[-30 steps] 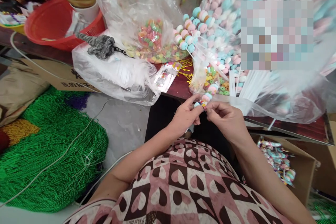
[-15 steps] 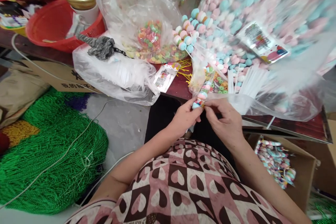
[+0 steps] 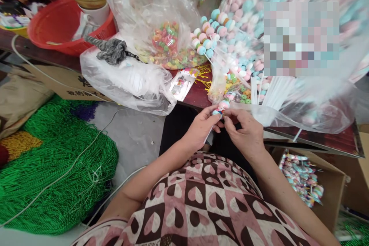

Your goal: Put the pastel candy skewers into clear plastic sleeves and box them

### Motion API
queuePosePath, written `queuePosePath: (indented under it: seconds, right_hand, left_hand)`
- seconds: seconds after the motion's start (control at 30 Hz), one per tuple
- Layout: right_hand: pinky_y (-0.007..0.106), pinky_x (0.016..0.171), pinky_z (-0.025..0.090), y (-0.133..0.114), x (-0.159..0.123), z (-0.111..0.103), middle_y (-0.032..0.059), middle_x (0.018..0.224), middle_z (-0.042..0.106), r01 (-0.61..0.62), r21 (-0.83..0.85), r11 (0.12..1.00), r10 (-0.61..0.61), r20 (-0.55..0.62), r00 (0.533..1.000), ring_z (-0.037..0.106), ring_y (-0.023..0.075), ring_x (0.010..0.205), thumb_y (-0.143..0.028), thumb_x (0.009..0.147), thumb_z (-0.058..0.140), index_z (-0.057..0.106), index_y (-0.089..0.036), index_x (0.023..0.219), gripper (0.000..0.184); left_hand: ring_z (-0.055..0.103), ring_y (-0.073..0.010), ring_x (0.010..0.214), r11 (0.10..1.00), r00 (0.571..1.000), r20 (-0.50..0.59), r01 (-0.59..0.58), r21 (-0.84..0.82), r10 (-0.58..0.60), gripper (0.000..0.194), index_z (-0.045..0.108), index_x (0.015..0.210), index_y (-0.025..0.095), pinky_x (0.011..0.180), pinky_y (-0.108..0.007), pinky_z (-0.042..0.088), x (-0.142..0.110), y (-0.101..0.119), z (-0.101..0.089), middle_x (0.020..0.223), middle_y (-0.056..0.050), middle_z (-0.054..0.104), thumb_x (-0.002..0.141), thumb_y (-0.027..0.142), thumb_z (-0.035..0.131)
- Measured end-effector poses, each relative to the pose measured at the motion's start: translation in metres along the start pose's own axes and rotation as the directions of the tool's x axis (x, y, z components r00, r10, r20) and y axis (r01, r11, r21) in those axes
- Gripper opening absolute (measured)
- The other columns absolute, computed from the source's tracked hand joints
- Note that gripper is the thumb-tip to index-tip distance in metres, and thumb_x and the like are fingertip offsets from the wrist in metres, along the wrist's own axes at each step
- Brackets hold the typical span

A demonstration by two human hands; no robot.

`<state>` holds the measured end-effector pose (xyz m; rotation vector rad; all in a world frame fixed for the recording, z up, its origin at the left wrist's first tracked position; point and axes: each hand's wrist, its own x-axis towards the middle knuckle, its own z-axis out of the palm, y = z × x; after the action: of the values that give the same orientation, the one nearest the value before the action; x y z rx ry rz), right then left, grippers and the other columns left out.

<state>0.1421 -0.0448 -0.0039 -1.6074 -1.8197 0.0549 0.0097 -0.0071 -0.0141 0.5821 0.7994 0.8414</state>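
Observation:
Between my two hands, at the table's front edge, is a marshmallow skewer [image 3: 223, 107] in a clear printed wrapper, tilted with its upper end away from me. My left hand [image 3: 200, 127] is closed round its lower end, and a white stick [image 3: 208, 135] comes out below the fingers. My right hand [image 3: 245, 126] pinches at the bottom of the wrapper from the right; whether a small tie is between those fingertips is hidden. Yellow twist ties [image 3: 203, 77] and flat printed wrappers [image 3: 182, 85] lie just beyond the left hand.
Unwrapped marshmallow skewers [image 3: 205, 38] and a big bag of marshmallows [image 3: 245, 4] lie behind, with white sticks [image 3: 276, 92] at right. Ring candies [image 3: 165, 38] fill a clear bag. A cardboard box [image 3: 331, 196] holds wrapped skewers. Green strings [image 3: 57, 173] heap at lower left.
The skewer has come slightly lower and closer to me, and its white stick now shows below my left hand. My right hand has shifted slightly left, still pinching at the wrapper's bottom.

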Motion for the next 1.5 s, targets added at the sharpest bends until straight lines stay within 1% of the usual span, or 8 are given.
queuePosePath:
  seconds: [0.4,0.63,0.83,0.97,1.1,1.33,1.4,1.5]
  right_hand:
    - [0.03,0.059,0.05,0.004,-0.003,0.004,0.0054,0.076,0.074,-0.03,-0.025,0.999,0.028,-0.043,0.999,0.067,0.018,0.063,-0.022,0.089,0.055,0.072,-0.017,0.089,0.018]
    - [0.028,0.06,0.052,-0.001,-0.006,0.003,0.0026,0.08,0.073,-0.131,0.117,0.985,0.13,0.01,0.991,0.065,0.015,0.061,-0.021,0.085,0.058,0.07,-0.02,0.096,0.017]
    - [0.029,0.06,0.052,0.004,-0.007,0.003,0.0028,0.075,0.073,-0.122,0.026,0.992,0.124,-0.049,0.991,0.066,0.0164,0.061,-0.023,0.086,0.057,0.07,-0.019,0.089,0.014]
    - [0.028,0.058,0.05,0.004,-0.006,0.003,0.0027,0.072,0.072,-0.078,-0.055,0.995,0.073,-0.082,0.994,0.065,0.0164,0.059,-0.022,0.085,0.057,0.07,-0.019,0.086,0.014]
    - [0.027,0.056,0.048,0.001,-0.004,0.002,0.0012,0.067,0.069,-0.067,-0.099,0.993,0.055,-0.121,0.991,0.063,0.0152,0.056,-0.018,0.081,0.057,0.067,-0.019,0.079,0.011]
    - [0.026,0.057,0.048,0.003,-0.009,0.001,-0.001,0.063,0.065,0.087,-0.126,0.988,-0.105,-0.146,0.984,0.062,0.0144,0.057,-0.013,0.077,0.055,0.06,-0.022,0.073,0.011]
    - [0.026,0.058,0.049,0.007,-0.012,0.0,-0.0012,0.064,0.065,0.081,-0.087,0.993,-0.09,-0.103,0.991,0.062,0.0144,0.057,-0.014,0.078,0.055,0.06,-0.022,0.074,0.01]
    - [0.027,0.059,0.051,0.009,-0.013,-0.002,0.0008,0.074,0.069,-0.046,0.023,0.999,0.047,-0.04,0.998,0.065,0.015,0.061,-0.016,0.083,0.054,0.063,-0.021,0.086,0.011]
  left_hand:
    - [0.059,-0.0098,0.061,0.997,0.999,-0.02,-0.04,0.062,0.041,0.033,0.057,0.099,0.015,0.053,-0.022,0.043,-0.003,0.0,0.001,0.073,0.001,0.061,0.073,0.028,0.073]
    - [0.059,-0.0096,0.063,0.994,0.996,-0.009,-0.088,0.07,0.088,0.032,0.056,0.097,0.016,0.054,-0.022,0.046,-0.002,-0.001,-0.001,0.075,0.001,0.061,0.075,0.032,0.072]
    - [0.063,-0.0108,0.067,1.0,1.0,0.028,0.006,-0.016,-0.006,0.034,0.058,0.099,0.016,0.061,-0.024,0.049,-0.006,0.004,0.0,0.084,-0.001,0.065,0.073,0.031,0.073]
    - [0.063,-0.0101,0.066,1.0,0.999,0.038,-0.003,-0.016,0.004,0.036,0.059,0.097,0.016,0.062,-0.025,0.051,-0.005,0.003,-0.001,0.083,0.0,0.066,0.07,0.032,0.077]
    - [0.06,-0.0076,0.064,0.999,0.997,0.064,-0.049,0.025,0.047,0.035,0.058,0.092,0.017,0.06,-0.021,0.049,-0.004,0.0,0.0,0.079,0.002,0.064,0.069,0.034,0.078]
    - [0.055,-0.0055,0.061,0.976,0.981,0.072,-0.188,0.112,0.181,0.022,0.052,0.082,0.018,0.06,-0.019,0.047,-0.003,-0.003,0.004,0.072,0.006,0.057,0.075,0.028,0.07]
    - [0.056,-0.0063,0.063,0.959,0.977,0.074,-0.211,0.189,0.201,0.022,0.051,0.082,0.019,0.06,-0.02,0.047,-0.002,-0.005,0.001,0.073,0.006,0.057,0.076,0.029,0.069]
    - [0.055,-0.0065,0.064,0.915,0.97,0.068,-0.245,0.321,0.235,0.021,0.053,0.085,0.019,0.06,-0.02,0.045,0.0,-0.008,-0.004,0.076,0.005,0.056,0.079,0.031,0.068]
